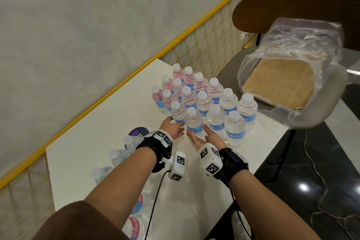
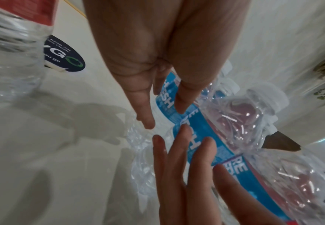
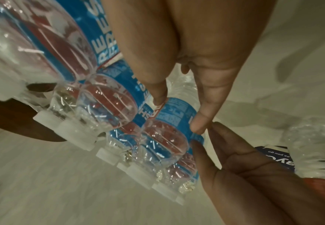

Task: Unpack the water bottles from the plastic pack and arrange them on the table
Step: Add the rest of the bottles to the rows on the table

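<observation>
Several clear water bottles [image 1: 202, 95] with blue labels and white caps stand in rows on the white table [image 1: 101, 126]. Both hands flank the nearest bottle [image 1: 193, 122] of the group. My left hand [image 1: 175, 125] has straight fingers against its left side, and my right hand [image 1: 206, 135] lies palm-up with straight fingers against its right side. In the left wrist view the left hand [image 2: 158, 97] and right fingers [image 2: 184, 152] touch the blue label [image 2: 196, 132]. The right wrist view shows the right hand [image 3: 179, 106] against the same bottle [image 3: 173, 121]. More bottles sit in the plastic pack [image 1: 136, 218], partly hidden by my left arm.
An empty plastic wrap with a cardboard tray [image 1: 282, 82] lies on a chair [image 1: 292, 6] at the right. A yellow mesh railing [image 1: 204, 45] runs behind the table. A round dark sticker [image 1: 138, 132] is on the tabletop. Cables trail on the dark floor [image 1: 321, 191].
</observation>
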{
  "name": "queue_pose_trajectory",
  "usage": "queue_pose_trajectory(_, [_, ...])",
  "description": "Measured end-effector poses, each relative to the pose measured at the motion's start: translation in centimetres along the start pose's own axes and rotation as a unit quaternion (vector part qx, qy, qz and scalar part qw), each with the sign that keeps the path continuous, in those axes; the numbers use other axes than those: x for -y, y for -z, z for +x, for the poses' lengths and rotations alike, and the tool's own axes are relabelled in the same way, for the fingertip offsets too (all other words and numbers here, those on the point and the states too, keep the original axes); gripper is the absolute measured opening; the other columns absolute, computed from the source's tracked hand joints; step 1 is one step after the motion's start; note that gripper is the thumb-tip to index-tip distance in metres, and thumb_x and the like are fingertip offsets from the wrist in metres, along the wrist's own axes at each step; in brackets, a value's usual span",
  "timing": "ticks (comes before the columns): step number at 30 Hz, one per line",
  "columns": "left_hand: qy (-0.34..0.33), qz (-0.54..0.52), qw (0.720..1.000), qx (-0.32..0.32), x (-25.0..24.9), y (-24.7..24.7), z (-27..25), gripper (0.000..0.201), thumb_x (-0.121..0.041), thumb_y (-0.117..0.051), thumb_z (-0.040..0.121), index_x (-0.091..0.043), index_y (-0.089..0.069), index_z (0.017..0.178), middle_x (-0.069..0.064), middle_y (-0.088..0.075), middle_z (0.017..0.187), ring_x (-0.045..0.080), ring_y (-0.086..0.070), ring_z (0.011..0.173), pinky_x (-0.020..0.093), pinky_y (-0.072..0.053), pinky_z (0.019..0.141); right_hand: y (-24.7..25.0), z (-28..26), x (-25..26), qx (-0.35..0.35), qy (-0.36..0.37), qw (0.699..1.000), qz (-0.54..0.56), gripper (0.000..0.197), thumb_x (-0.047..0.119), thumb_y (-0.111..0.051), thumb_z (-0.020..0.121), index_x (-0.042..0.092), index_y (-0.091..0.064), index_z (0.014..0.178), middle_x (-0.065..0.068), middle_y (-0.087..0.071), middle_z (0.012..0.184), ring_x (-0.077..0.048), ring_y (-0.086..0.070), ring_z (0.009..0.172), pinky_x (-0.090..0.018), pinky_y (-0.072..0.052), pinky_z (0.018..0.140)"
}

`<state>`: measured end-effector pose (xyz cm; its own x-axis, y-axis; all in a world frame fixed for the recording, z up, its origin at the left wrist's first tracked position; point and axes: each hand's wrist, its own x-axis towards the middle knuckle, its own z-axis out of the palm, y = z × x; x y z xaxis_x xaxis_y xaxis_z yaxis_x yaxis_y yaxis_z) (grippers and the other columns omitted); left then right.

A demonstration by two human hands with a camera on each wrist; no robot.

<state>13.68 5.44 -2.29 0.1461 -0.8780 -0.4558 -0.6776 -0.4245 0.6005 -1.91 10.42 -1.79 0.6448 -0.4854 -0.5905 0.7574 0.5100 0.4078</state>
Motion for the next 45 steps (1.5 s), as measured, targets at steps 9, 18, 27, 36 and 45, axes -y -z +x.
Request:
queue_pose_trajectory(9, [-0.075, 0.088, 0.993, -0.038, -0.7, 0.1, 0.1, 0.045, 0.0, -0.057, 0.088, -0.003, -0.046, 0.132, 0.023, -0.057, 0.128, 0.014, -0.066, 0.076, 0.032, -0.056, 0.088, -0.8, -0.8, -0.3, 0.014, 0.001, 1.0, 0.027, 0.046, 0.027, -0.051, 0.097, -0.012, -0.045, 0.121, -0.021, -0.035, 0.147, -0.026, -0.037, 0.137, -0.032, -0.03, 0.111])
queue_pose_trajectory(18, [-0.094, 0.296, 0.949, 0.049, -2.0, 2.8, -2.0, 0.041, -0.023, -0.036, 0.101, -0.012, -0.043, 0.14, -0.001, -0.045, 0.146, 0.017, -0.034, 0.138, 0.026, -0.015, 0.111, -0.9, -1.0, 0.1, -0.021, 0.044, 0.998, -0.041, 0.049, 0.028, -0.052, 0.096, -0.004, -0.041, 0.13, -0.021, -0.042, 0.14, -0.027, -0.043, 0.132, -0.032, -0.039, 0.105])
queue_pose_trajectory(27, [-0.142, 0.436, 0.879, 0.131, -2.9, 2.9, -3.0, 0.045, -0.011, -0.045, 0.098, -0.006, -0.038, 0.142, 0.004, -0.044, 0.146, 0.02, -0.042, 0.134, 0.027, -0.023, 0.111, -0.3, -1.7, 0.8, -0.096, 0.093, 0.968, -0.214, 0.024, 0.019, -0.053, 0.094, -0.001, -0.04, 0.095, -0.029, -0.057, 0.098, -0.032, -0.053, 0.122, -0.038, -0.044, 0.103])
queue_pose_trajectory(36, [-0.055, 0.296, 0.948, 0.105, -2.7, 5.5, -3.6, 0.046, -0.014, -0.06, 0.089, -0.007, -0.048, 0.133, 0.014, -0.06, 0.128, 0.023, -0.059, 0.1, 0.029, -0.047, 0.083, 1.5, 0.1, -0.4, -0.113, 0.091, 0.943, -0.3, 0.042, 0.029, -0.062, 0.089, 0.007, -0.041, 0.119, -0.022, -0.054, 0.115, -0.035, -0.062, 0.099, -0.056, -0.048, 0.087])
queue_pose_trajectory(45, [0.001, 0.413, 0.909, 0.066, 0.0, 10.5, -5.5, 0.048, -0.03, -0.068, 0.083, -0.012, -0.056, 0.126, 0.004, -0.06, 0.124, 0.023, -0.056, 0.114, 0.03, -0.043, 0.093, 7.0, 2.8, -9.1, -0.112, -0.122, 0.892, -0.421, 0.038, 0.034, -0.064, 0.088, 0.004, -0.046, 0.103, -0.026, -0.064, 0.077, -0.034, -0.067, 0.057, -0.061, -0.052, 0.061])
